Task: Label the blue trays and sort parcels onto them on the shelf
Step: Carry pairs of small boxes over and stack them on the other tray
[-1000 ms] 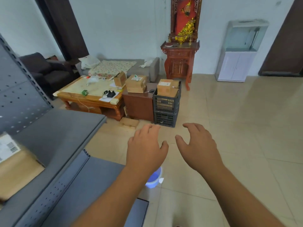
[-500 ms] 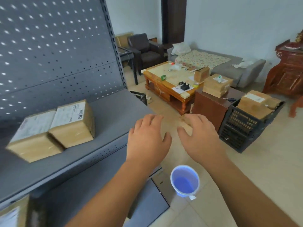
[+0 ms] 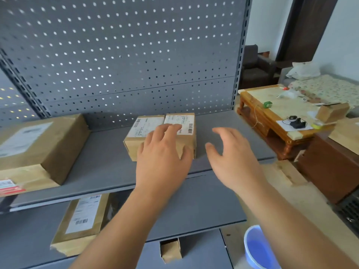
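- Small brown cardboard parcels (image 3: 139, 129), two of them with white barcode labels, sit side by side and touching at the centre of the frame, on the upper grey metal shelf (image 3: 104, 167).
- Left hand (image 3: 163, 162) reaches over the two small parcels from the lower centre, fingers spread and relaxed, gripping nothing. Its fingertips lie over the label of the right-hand parcel; whether they touch it cannot be told.
- Right hand (image 3: 233, 158), just right of centre, hovers above the bare shelf beside the parcels, fingers loosely bent and apart, holding nothing.
- Large brown cardboard parcel (image 3: 44, 152) with a white label lies at the left edge of the frame on the same shelf, well apart from the small pair.
- Flat brown cardboard parcel (image 3: 81, 224) with a long white label lies at lower left on the shelf below.
- Grey perforated metal back panel (image 3: 124, 55) fills the upper left and centre.
- Round blue plastic cup (image 3: 256, 249) stands on the floor at lower right.
- Low wooden coffee table (image 3: 272, 113), scattered with small items, stands at the right edge.
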Tool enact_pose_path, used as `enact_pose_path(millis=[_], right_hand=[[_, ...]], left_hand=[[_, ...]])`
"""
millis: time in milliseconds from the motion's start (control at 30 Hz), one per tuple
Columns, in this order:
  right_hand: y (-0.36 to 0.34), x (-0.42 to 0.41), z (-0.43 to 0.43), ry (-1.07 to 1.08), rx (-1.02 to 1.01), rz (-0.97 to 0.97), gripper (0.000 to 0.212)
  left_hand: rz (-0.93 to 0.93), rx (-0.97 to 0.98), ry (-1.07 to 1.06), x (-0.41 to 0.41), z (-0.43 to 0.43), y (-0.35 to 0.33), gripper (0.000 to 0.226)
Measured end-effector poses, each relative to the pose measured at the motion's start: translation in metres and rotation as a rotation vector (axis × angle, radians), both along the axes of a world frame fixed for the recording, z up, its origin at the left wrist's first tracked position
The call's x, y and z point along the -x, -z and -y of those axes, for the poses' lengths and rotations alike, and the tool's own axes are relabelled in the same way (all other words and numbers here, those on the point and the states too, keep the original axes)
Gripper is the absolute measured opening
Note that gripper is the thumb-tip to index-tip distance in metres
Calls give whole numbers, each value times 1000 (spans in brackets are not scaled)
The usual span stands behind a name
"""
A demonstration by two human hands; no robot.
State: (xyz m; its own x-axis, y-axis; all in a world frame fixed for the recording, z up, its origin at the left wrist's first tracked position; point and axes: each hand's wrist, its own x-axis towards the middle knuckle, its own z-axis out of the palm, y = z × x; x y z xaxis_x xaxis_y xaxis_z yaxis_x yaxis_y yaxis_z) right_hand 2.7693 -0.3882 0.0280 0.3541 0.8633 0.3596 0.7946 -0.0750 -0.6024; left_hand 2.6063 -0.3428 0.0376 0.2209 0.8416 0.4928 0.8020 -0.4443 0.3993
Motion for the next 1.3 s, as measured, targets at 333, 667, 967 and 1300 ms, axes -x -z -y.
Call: enact_pose_path(millis=[333,667,967,1300], right_hand=[[-9,71,-56,-44,-131,187,36],[7,66,-75,-109,-66,214,32],[5,46,-76,-89,-55,277,33],[16,28,-83,-122,-27,265,61]], left_hand=[[-21,28,-164,58,-60,15,49],[31,170,-112,58,-73,17,49],[31,151,-133,52,-75,26,64],[24,178,-212,49,-71,25,64]])
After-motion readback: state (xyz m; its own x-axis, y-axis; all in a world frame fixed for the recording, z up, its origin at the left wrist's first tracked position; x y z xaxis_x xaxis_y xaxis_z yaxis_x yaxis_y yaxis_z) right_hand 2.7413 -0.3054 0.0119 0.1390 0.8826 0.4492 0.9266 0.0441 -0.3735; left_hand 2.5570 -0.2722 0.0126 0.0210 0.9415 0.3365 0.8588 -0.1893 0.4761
